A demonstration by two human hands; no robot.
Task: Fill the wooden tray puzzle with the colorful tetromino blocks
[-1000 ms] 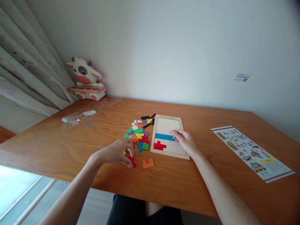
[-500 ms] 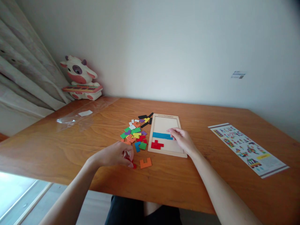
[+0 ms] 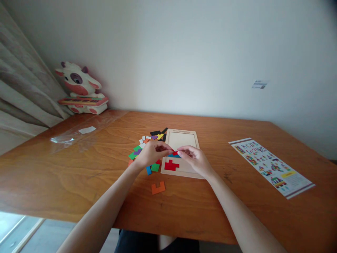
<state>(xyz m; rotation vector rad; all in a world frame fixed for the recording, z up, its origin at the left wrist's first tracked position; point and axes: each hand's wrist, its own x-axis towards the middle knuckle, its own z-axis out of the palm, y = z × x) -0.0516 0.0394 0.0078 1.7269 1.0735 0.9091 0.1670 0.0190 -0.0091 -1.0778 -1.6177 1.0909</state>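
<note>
Over the wooden puzzle tray (image 3: 198, 144), my left hand (image 3: 152, 154) and my right hand (image 3: 197, 160) pinch a small red puzzle piece (image 3: 175, 153) between them. Fingers cover part of its shape. Behind it, a blue puzzle piece (image 3: 172, 156) lies in the tray, partly hidden by my hands. Another red puzzle piece (image 3: 171, 165) rests flat near the tray's lower left corner. An orange U-shaped piece (image 3: 158, 188) lies on the table in front of the tray. Left of the tray is a pile of colored pieces, among them a green one (image 3: 155, 167), partly behind my left hand.
A printed pattern sheet (image 3: 271, 165) lies at the right. Toward the back left are a clear plastic bag (image 3: 68, 140) and a cow-shaped toy keyboard (image 3: 83, 102). A wall stands behind the wooden table (image 3: 86, 182), with a curtain (image 3: 23, 84) on the left.
My left hand has brought the red piece from the table's front up over the tray. My right hand has moved off the blue piece and now also grips the red one.
</note>
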